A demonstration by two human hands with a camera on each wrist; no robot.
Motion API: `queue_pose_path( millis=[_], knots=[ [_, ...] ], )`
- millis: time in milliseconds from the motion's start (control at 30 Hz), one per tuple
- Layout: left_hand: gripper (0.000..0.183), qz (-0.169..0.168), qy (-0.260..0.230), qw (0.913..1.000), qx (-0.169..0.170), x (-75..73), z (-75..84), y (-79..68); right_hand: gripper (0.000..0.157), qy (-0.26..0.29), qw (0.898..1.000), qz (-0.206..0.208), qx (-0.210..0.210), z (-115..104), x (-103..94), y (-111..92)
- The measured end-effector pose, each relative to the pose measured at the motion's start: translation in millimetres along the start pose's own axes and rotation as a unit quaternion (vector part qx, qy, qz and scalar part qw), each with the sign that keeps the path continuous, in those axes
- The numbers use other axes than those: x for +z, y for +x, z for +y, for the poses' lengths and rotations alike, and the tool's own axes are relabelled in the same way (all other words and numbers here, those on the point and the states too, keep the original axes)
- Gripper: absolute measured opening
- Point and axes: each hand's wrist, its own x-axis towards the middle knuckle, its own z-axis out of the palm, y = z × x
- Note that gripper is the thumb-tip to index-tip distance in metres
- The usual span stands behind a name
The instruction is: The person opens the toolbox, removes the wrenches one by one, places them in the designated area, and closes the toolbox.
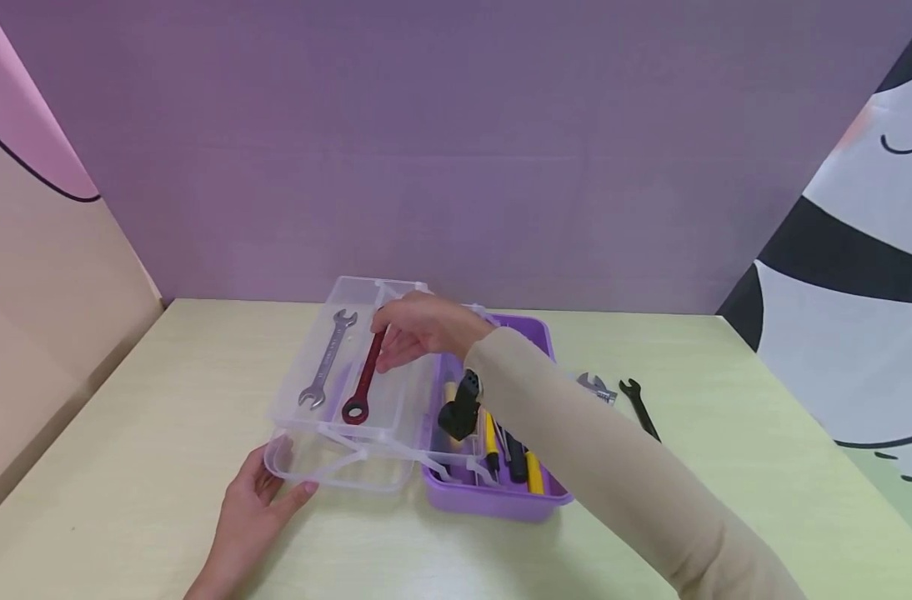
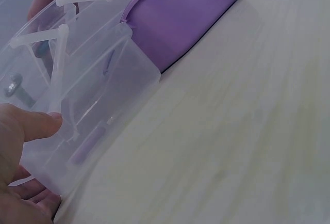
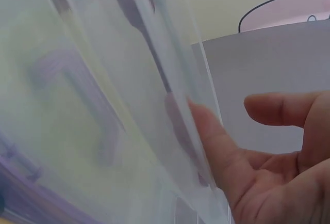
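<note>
My left hand [image 1: 249, 517] grips the near left corner of the clear plastic lid [image 1: 381, 479] of a toolbox, thumb against its side and fingers low at the corner. Over the clear part, my right hand [image 1: 422, 325] has its fingertips at the upper end of a dark red ratchet wrench [image 1: 364, 379], covering that end. In the right wrist view, thumb and finger stand apart with nothing between them, and the wrench shows through the clear wall. To its left, a silver open-end wrench [image 1: 327, 360] lies lengthwise.
The purple toolbox base [image 1: 493, 500] stands right of the clear part, holding several yellow- and black-handled tools [image 1: 516, 458]. A silver adjustable wrench [image 1: 597, 387] and a black wrench [image 1: 639, 408] lie on the table [image 1: 734, 433] beyond the right forearm. A purple wall [image 1: 456, 167] rises behind.
</note>
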Motion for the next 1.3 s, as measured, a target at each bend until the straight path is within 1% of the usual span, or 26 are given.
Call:
queue_pose_path(
  millis=[67, 167, 333, 533, 633, 767, 900, 1000, 1067, 1133, 1300],
  knots=[
    [0.070, 0.000, 0.002, 1.0000, -0.004, 0.5, 0.7, -1.0, 0.025, -0.004, 1.000, -0.003, 0.005, 0, 0.5, 2],
    [0.070, 0.003, 0.007, 1.0000, -0.006, 0.9, 0.4, -2.9, 0.023, 0.003, 1.000, -0.009, 0.012, 1, 2.1, 4],
    [0.071, -0.001, 0.005, 1.0000, -0.001, 2.8, 0.6, -4.5, 0.017, 0.009, 1.000, 0.005, 0.018, 3, 5.2, 4],
    [0.071, -0.003, 0.007, 1.0000, 0.000, 5.5, 1.6, -5.1, 0.016, -0.041, 0.999, 0.018, 0.002, 5, 7.2, 0],
    [0.071, -0.001, 0.010, 0.9999, 0.005, 5.7, 3.0, -5.3, 0.017, -0.053, 0.998, 0.023, -0.004, 4, 7.1, 0],
    [0.072, -0.002, 0.011, 0.9999, 0.008, 4.6, 4.8, -4.5, 0.015, -0.048, 0.998, 0.029, -0.006, 3, 7.0, 1],
    [0.073, -0.003, 0.016, 0.9999, -0.002, 4.1, 4.9, -3.8, 0.011, -0.033, 0.999, 0.033, -0.013, 5, 9.2, 2],
    [0.073, -0.003, 0.016, 0.9997, -0.017, 4.9, 4.3, -4.7, 0.008, -0.021, 0.999, 0.030, -0.018, 7, 13.1, 3],
    [0.074, -0.006, 0.014, 0.9998, -0.015, 6.3, 3.0, -5.2, 0.007, -0.020, 0.999, 0.031, -0.019, 9, 15.0, 5],
    [0.073, -0.008, 0.013, 0.9996, -0.023, 7.4, 3.2, -6.4, 0.008, -0.016, 0.999, 0.031, -0.017, 11, 16.3, 6],
    [0.070, -0.002, 0.014, 0.9997, -0.018, 7.8, 5.3, -6.9, 0.010, -0.021, 0.999, 0.037, -0.028, 11, 17.3, 4]
  ],
)
